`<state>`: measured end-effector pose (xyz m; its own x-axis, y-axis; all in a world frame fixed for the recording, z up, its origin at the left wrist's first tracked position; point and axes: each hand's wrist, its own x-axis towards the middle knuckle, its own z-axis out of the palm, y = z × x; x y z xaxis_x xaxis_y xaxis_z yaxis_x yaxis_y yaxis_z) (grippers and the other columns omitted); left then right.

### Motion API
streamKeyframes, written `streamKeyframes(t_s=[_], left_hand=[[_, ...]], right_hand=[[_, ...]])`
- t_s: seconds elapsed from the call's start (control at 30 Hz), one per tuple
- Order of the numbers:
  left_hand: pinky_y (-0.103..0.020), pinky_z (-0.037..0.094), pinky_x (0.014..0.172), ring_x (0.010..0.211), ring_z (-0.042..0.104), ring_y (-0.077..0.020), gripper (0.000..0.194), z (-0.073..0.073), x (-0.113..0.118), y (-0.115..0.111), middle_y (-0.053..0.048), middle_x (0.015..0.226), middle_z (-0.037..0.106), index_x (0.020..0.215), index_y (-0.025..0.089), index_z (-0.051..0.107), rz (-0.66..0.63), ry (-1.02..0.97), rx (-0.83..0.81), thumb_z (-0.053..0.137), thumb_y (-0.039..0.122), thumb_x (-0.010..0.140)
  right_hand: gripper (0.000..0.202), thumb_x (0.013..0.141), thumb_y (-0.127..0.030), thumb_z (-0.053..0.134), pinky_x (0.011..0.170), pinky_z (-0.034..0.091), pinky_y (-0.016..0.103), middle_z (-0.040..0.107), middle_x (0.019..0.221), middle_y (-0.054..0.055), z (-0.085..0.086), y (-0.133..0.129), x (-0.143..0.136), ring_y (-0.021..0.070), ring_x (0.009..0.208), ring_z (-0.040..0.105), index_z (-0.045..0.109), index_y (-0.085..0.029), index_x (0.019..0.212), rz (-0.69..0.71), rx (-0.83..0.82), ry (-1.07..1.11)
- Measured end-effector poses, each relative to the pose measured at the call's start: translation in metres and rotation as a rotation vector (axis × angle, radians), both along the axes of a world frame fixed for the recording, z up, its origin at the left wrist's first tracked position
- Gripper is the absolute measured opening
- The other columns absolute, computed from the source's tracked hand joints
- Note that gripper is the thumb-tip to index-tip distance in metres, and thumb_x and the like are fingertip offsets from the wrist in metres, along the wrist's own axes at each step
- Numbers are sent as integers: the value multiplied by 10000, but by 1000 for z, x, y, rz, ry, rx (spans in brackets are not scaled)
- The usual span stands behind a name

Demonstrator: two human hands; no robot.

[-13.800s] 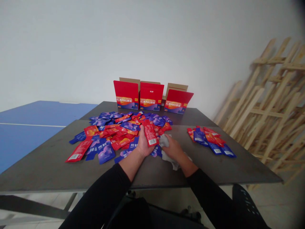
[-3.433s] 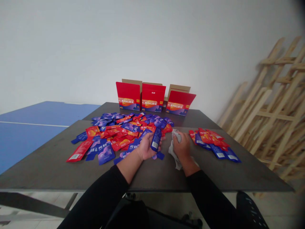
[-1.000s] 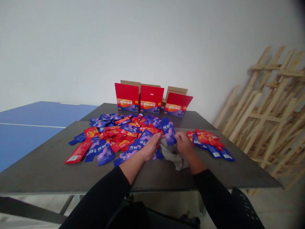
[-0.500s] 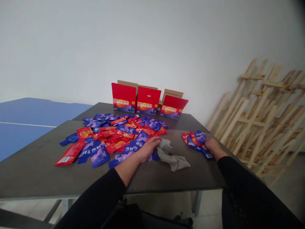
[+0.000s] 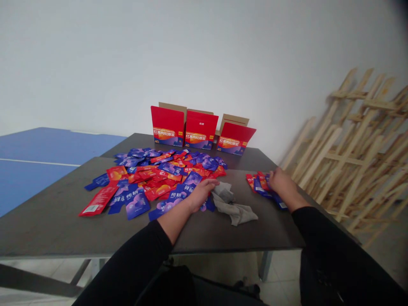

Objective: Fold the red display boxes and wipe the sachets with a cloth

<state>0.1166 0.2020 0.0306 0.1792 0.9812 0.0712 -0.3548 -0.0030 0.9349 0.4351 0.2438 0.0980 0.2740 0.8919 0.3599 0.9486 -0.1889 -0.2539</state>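
On the table's left half lies a loose heap of red and blue sachets (image 5: 159,178). My left hand (image 5: 200,195) rests at the heap's right edge, fingers together and curled. Its fingertips reach the crumpled grey cloth (image 5: 237,212); whether anything is between them is hidden. Over on the right, a small overlapping row of red and blue sachets (image 5: 259,187) lies flat. My right hand (image 5: 283,187) is closed at that row's right end, pinching a blue sachet (image 5: 268,178) that the fingers mostly cover.
Three red cartons with raised flaps stand along the back of the dark table (image 5: 204,238): a left carton (image 5: 168,127), a middle carton (image 5: 200,129) and a right carton (image 5: 235,138). Wooden slatted frames (image 5: 353,148) lean at the right. A blue table (image 5: 41,148) stands to the left.
My right hand has risen a little and turned over the small row, now covering more of the blue sachet. My left hand and the cloth keep their places; the view has shifted slightly.
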Motion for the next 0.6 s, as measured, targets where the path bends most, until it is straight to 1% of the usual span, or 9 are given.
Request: streamKeyframes(t_s=[0.03,0.1,0.13,0.2,0.23,0.3,0.43,0.5,0.6], left_hand=[[-376,356,1034,1046,593,-220,202,-1,0,2,-96,1076,700,919,168,715,4,-25,-6,629,228,747],[-365,384,1000,994,611,-211,186,-3,-1,4,-98,1042,706,890,159,706,21,-86,-27,628,228,736],[-357,397,981,965,619,-205,173,-3,-2,6,-95,1015,709,870,157,700,39,-114,-38,631,228,728],[-336,416,943,904,628,-190,137,-3,-5,8,-80,933,711,824,158,684,98,-148,-45,631,219,713],[-325,424,922,871,627,-181,117,-3,-6,9,-68,885,707,800,161,675,140,-155,-38,623,211,709],[-302,437,871,808,616,-165,91,-2,-8,11,-41,801,688,764,170,658,227,-161,-13,593,192,705],[-273,435,792,741,584,-147,89,0,-11,13,-15,742,656,728,183,634,318,-150,7,552,171,695],[-269,429,772,723,571,-145,90,0,-11,13,-11,723,644,724,183,631,318,-126,9,549,168,691],[-267,423,750,692,551,-144,102,1,-10,12,-4,693,632,728,185,631,317,-87,18,541,163,688]], right_hand=[[270,925,-362,491,674,385,312,661,852,159,-1,-1,-19,222,782,620,640,-141,878,81,-4,-22],[221,921,-320,488,678,383,294,663,840,102,-8,-10,-62,194,769,597,631,-174,836,470,-4,-101],[212,917,-307,488,669,383,287,658,810,74,-13,-19,-86,183,749,586,628,-189,810,625,-3,-105],[208,910,-305,498,660,389,278,653,781,41,-27,-41,-129,166,724,575,631,-207,783,838,-30,-95],[216,910,-329,507,661,395,281,656,781,37,-34,-51,-148,165,717,576,634,-214,779,887,-50,-89],[245,895,-420,547,686,414,311,668,790,55,-50,-68,-175,189,730,589,646,-218,798,873,-90,-100],[480,742,-631,670,838,411,460,663,913,167,-71,-75,-197,323,930,591,673,-174,888,655,-65,-144],[495,690,-628,722,852,400,486,652,947,166,-76,-71,-199,343,979,574,673,-182,897,595,-81,-104],[405,675,-568,762,817,408,453,652,939,121,-80,-65,-200,320,968,577,661,-206,828,557,-117,-12]])
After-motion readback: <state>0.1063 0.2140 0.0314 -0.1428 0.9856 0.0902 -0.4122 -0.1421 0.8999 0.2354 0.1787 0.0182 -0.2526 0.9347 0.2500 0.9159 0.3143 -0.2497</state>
